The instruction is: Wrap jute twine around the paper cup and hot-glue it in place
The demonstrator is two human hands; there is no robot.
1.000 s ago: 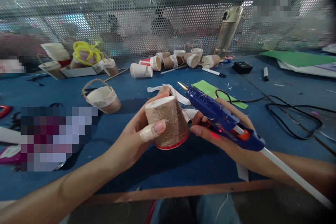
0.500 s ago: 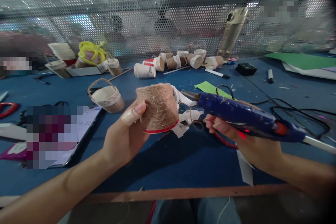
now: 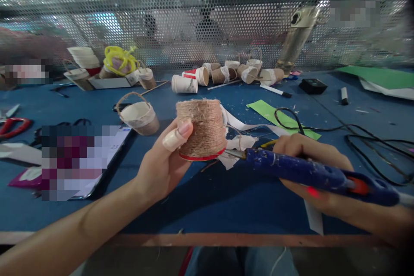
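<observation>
My left hand grips a paper cup wrapped in brown twine, a red band showing along its lower edge. White tape covers my left thumb. In my right hand is a blue glue gun with a small red light, its metal tip at the lower right edge of the wrapped cup. Behind the cup's right side runs a white strip, and a crumpled white piece lies just beyond the gun's tip.
A twine-handled cup stands left of centre, near a phone and red scissors. Several cups lie at the back beside a bottle. Green paper and a black cable are on the right.
The glue gun has moved down, its tip shifting from the cup's upper right side to its lower right edge. The cup appears slightly further right and higher, as the whole view has shifted.
</observation>
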